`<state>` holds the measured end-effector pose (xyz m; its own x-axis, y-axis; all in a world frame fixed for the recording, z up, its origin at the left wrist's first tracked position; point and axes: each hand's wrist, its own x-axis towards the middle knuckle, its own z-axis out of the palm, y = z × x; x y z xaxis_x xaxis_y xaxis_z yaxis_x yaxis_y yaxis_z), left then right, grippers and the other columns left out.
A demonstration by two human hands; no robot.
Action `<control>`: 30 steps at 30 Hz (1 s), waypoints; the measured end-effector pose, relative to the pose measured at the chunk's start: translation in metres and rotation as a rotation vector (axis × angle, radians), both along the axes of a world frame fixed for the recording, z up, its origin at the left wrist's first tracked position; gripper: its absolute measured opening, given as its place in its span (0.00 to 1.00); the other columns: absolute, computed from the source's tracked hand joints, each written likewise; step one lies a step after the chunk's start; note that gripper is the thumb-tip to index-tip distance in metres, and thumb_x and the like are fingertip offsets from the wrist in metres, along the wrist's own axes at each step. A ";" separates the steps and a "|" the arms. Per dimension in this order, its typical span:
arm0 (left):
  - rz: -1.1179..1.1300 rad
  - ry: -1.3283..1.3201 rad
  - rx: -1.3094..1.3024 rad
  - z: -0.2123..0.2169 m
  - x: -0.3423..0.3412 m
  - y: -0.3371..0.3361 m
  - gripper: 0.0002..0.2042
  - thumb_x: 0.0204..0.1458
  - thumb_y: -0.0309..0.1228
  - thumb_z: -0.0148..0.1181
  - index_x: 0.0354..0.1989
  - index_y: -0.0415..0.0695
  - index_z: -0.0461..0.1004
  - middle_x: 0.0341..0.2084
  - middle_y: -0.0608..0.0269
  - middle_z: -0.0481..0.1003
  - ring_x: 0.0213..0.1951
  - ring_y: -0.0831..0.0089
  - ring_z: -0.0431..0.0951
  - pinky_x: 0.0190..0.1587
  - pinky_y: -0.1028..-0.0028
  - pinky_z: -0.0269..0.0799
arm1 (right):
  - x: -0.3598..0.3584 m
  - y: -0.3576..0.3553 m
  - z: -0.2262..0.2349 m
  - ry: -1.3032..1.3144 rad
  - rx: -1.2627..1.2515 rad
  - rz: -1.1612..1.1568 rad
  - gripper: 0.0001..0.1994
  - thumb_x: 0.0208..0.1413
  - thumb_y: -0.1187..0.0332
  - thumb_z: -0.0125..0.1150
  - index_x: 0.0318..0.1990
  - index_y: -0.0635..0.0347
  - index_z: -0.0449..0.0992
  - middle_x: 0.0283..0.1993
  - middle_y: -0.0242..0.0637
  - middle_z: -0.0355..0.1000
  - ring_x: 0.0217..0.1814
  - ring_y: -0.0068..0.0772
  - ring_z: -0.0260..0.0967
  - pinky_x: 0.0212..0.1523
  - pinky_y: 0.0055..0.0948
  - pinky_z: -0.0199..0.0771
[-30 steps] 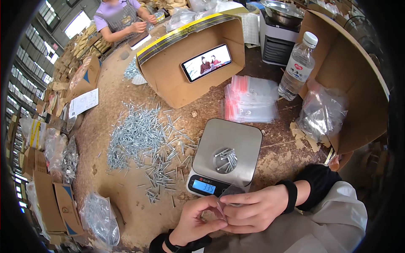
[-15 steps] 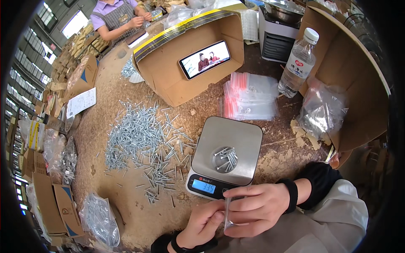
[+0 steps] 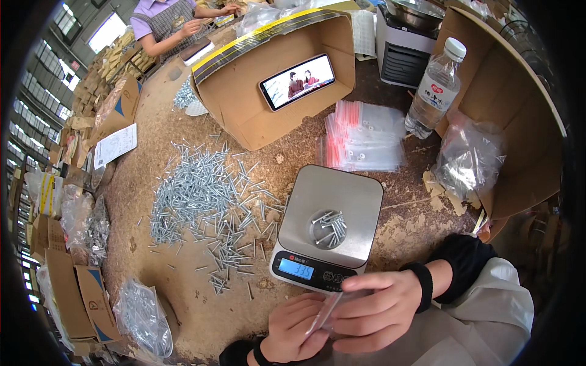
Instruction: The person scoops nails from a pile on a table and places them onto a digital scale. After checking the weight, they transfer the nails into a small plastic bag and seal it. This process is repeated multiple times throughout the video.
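Observation:
Just in front of the digital scale (image 3: 363, 241), a small clear plastic bag (image 3: 325, 316) is held between my two hands. My left hand (image 3: 296, 329) is closed on its lower left side, fingers curled in. On the other side, my right hand (image 3: 379, 314) grips the bag between thumb and fingers, some of them stretched along it. A small round dish holding several screws (image 3: 331, 227) rests on the scale's steel plate, and the display is lit. Left of the scale spreads a large heap of silvery screws (image 3: 195, 195), with loose ones straggling toward it.
Behind the scale lies a stack of clear zip bags (image 3: 363, 143) with red edges. A cardboard box (image 3: 244, 125) holds a phone (image 3: 297, 82) playing video. A water bottle (image 3: 434, 88) stands at the right beside another carton (image 3: 519, 122). Across the table a person (image 3: 168, 30) works.
The bag has tilted to the right at its top, and my left hand has curled round its lower part. My right hand shifted slightly. The other person's hands have moved apart.

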<state>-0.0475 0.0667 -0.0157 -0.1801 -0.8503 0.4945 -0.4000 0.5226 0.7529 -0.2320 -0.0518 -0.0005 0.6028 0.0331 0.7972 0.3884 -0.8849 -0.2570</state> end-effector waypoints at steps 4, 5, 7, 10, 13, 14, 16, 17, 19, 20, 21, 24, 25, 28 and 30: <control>-0.050 0.011 -0.003 0.017 -0.001 -0.004 0.15 0.57 0.37 0.62 0.40 0.34 0.80 0.34 0.47 0.80 0.35 0.52 0.81 0.42 0.57 0.77 | 0.003 -0.003 0.001 -0.027 0.354 -0.033 0.14 0.58 0.67 0.63 0.51 0.58 0.76 0.44 0.37 0.76 0.46 0.39 0.74 0.60 0.48 0.68; -0.099 -0.012 0.013 0.017 0.000 -0.004 0.17 0.57 0.39 0.62 0.40 0.34 0.80 0.35 0.46 0.80 0.37 0.51 0.81 0.43 0.56 0.77 | 0.003 -0.008 -0.004 0.059 0.454 0.082 0.14 0.59 0.67 0.63 0.51 0.60 0.75 0.44 0.38 0.76 0.45 0.40 0.74 0.58 0.47 0.71; -0.140 -0.067 -0.006 0.007 0.003 -0.004 0.12 0.50 0.34 0.65 0.37 0.38 0.78 0.33 0.53 0.78 0.34 0.54 0.81 0.43 0.60 0.78 | 0.005 -0.008 -0.005 0.130 0.525 0.242 0.14 0.59 0.69 0.64 0.49 0.66 0.75 0.38 0.39 0.75 0.36 0.40 0.74 0.46 0.40 0.79; -0.115 -0.049 0.043 0.014 0.003 -0.006 0.09 0.47 0.30 0.66 0.34 0.40 0.77 0.32 0.58 0.78 0.32 0.58 0.80 0.42 0.63 0.78 | 0.005 0.000 -0.010 0.050 0.426 0.213 0.14 0.57 0.70 0.60 0.51 0.61 0.74 0.34 0.36 0.72 0.32 0.37 0.71 0.33 0.32 0.74; -0.078 -0.048 0.073 0.010 0.004 -0.002 0.08 0.47 0.28 0.66 0.35 0.40 0.77 0.33 0.59 0.78 0.33 0.59 0.80 0.39 0.64 0.77 | 0.006 0.000 -0.011 0.061 0.409 0.175 0.15 0.55 0.74 0.59 0.51 0.61 0.74 0.30 0.32 0.70 0.30 0.35 0.70 0.33 0.30 0.74; -0.072 -0.060 0.074 0.007 0.005 0.001 0.08 0.47 0.27 0.66 0.36 0.40 0.77 0.33 0.60 0.78 0.33 0.60 0.80 0.38 0.65 0.77 | 0.005 0.000 -0.012 0.074 0.395 0.162 0.16 0.54 0.74 0.59 0.52 0.62 0.74 0.30 0.32 0.70 0.30 0.35 0.71 0.33 0.30 0.73; -0.159 -0.067 0.147 0.015 0.007 -0.005 0.09 0.47 0.26 0.66 0.37 0.41 0.77 0.34 0.59 0.78 0.33 0.60 0.79 0.37 0.65 0.76 | 0.002 -0.003 -0.007 0.117 0.365 0.181 0.12 0.57 0.74 0.61 0.48 0.65 0.76 0.29 0.35 0.71 0.28 0.36 0.71 0.34 0.32 0.77; -0.204 -0.070 0.184 0.017 0.008 -0.007 0.10 0.47 0.26 0.66 0.38 0.41 0.76 0.35 0.59 0.78 0.34 0.60 0.79 0.36 0.65 0.76 | 0.002 -0.005 -0.005 0.139 0.351 0.189 0.11 0.58 0.74 0.62 0.47 0.67 0.77 0.28 0.36 0.72 0.27 0.36 0.71 0.35 0.33 0.79; -0.237 -0.051 0.232 0.003 0.007 -0.001 0.11 0.47 0.27 0.66 0.39 0.42 0.76 0.35 0.59 0.78 0.34 0.58 0.79 0.36 0.65 0.75 | 0.002 -0.009 -0.003 0.163 0.307 0.201 0.12 0.57 0.72 0.65 0.46 0.66 0.78 0.29 0.35 0.72 0.28 0.35 0.71 0.36 0.33 0.79; -0.253 -0.041 0.257 -0.002 0.006 0.002 0.11 0.47 0.27 0.66 0.40 0.42 0.75 0.35 0.58 0.77 0.34 0.58 0.79 0.35 0.65 0.75 | 0.003 -0.010 -0.002 0.174 0.285 0.207 0.13 0.56 0.70 0.66 0.46 0.65 0.78 0.29 0.35 0.72 0.28 0.35 0.71 0.37 0.33 0.80; -0.251 -0.038 0.253 -0.002 0.005 0.002 0.11 0.47 0.27 0.67 0.39 0.42 0.75 0.34 0.58 0.77 0.33 0.57 0.79 0.35 0.65 0.75 | 0.003 -0.008 -0.002 0.134 0.275 0.145 0.13 0.55 0.68 0.68 0.46 0.64 0.78 0.30 0.35 0.73 0.29 0.35 0.72 0.38 0.34 0.80; -0.226 -0.019 0.225 0.001 0.003 0.001 0.10 0.47 0.27 0.67 0.37 0.41 0.74 0.32 0.58 0.77 0.32 0.57 0.78 0.33 0.64 0.75 | 0.007 -0.002 -0.003 0.029 0.253 -0.017 0.16 0.53 0.64 0.69 0.45 0.61 0.77 0.36 0.35 0.72 0.35 0.37 0.72 0.40 0.35 0.79; -0.208 -0.006 0.204 0.002 0.002 -0.002 0.10 0.47 0.27 0.67 0.36 0.41 0.74 0.31 0.58 0.76 0.31 0.56 0.78 0.32 0.64 0.75 | 0.009 -0.002 -0.004 0.005 0.252 -0.058 0.16 0.53 0.63 0.68 0.45 0.61 0.76 0.38 0.36 0.71 0.37 0.38 0.71 0.39 0.34 0.77; -0.157 0.054 0.185 0.000 0.001 -0.001 0.09 0.47 0.28 0.68 0.32 0.41 0.73 0.29 0.58 0.75 0.28 0.57 0.77 0.30 0.65 0.73 | 0.007 -0.003 -0.001 0.041 0.211 -0.088 0.15 0.52 0.60 0.67 0.40 0.61 0.75 0.42 0.38 0.69 0.42 0.42 0.69 0.42 0.36 0.76; -0.151 0.073 0.184 -0.002 0.003 0.001 0.09 0.47 0.28 0.69 0.30 0.41 0.73 0.28 0.58 0.75 0.27 0.57 0.76 0.28 0.65 0.71 | 0.004 -0.006 0.005 0.145 0.175 -0.033 0.13 0.53 0.61 0.66 0.37 0.61 0.75 0.41 0.38 0.69 0.42 0.41 0.69 0.43 0.36 0.76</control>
